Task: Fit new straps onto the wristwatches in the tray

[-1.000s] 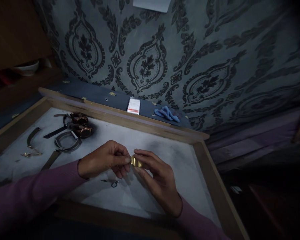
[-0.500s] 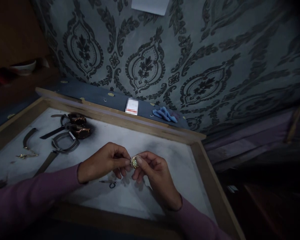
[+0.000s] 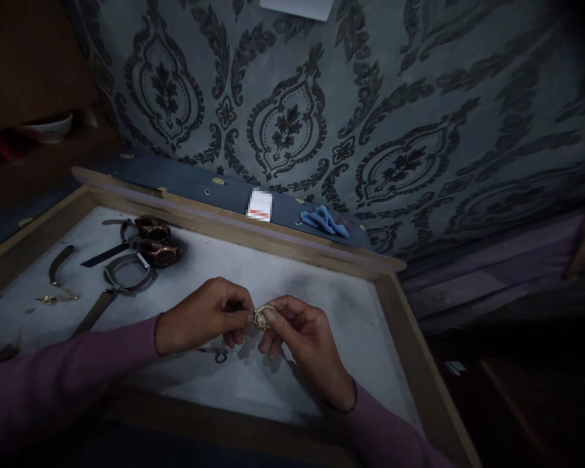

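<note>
A small round gold watch case (image 3: 261, 318) with a pale face is held up between my hands, over the white-bottomed tray. My right hand (image 3: 308, 335) grips it, thumb across the face and fingers behind. From the other side, the thumb and forefinger of my left hand (image 3: 205, 320) pinch its left edge; the exact spot is hidden by the fingertips. Beneath my left hand lies a small pair of scissors (image 3: 220, 355), partly covered. Farther left in the tray are two dark watches with brownish-gold cases (image 3: 162, 253) and a grey strap (image 3: 129, 274).
A raised wooden rim (image 3: 238, 227) surrounds the tray. At its left lies a short dark strap (image 3: 61, 263) with a gold chain (image 3: 58, 298). Behind the rim, a blue cloth (image 3: 324, 221) and a white packet (image 3: 260, 205) rest before the patterned wall (image 3: 287, 130).
Both hands keep their hold on the watch case, which has tilted slightly between the fingers. The whole view has shifted a little.
</note>
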`<action>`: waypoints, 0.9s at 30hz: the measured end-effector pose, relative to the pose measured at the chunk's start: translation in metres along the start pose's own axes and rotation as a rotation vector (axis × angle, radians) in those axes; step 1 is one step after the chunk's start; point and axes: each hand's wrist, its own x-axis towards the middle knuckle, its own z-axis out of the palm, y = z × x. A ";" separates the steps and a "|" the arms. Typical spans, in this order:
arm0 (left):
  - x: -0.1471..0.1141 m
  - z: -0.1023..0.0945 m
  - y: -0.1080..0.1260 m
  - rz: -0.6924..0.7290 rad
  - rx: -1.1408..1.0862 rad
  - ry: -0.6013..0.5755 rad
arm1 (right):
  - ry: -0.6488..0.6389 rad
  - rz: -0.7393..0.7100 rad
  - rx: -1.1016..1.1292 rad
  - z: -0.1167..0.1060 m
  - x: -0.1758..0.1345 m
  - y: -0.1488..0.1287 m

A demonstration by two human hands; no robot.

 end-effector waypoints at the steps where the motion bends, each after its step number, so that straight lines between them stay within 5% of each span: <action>1: 0.000 0.000 0.000 0.008 0.011 0.000 | 0.003 0.005 -0.002 0.000 0.000 0.000; 20: 0.001 -0.005 0.002 -0.029 -0.121 -0.055 | -0.016 0.108 0.126 -0.002 0.003 0.004; 27: 0.000 -0.013 0.013 0.044 0.020 0.014 | 0.020 0.107 0.163 -0.006 0.009 0.006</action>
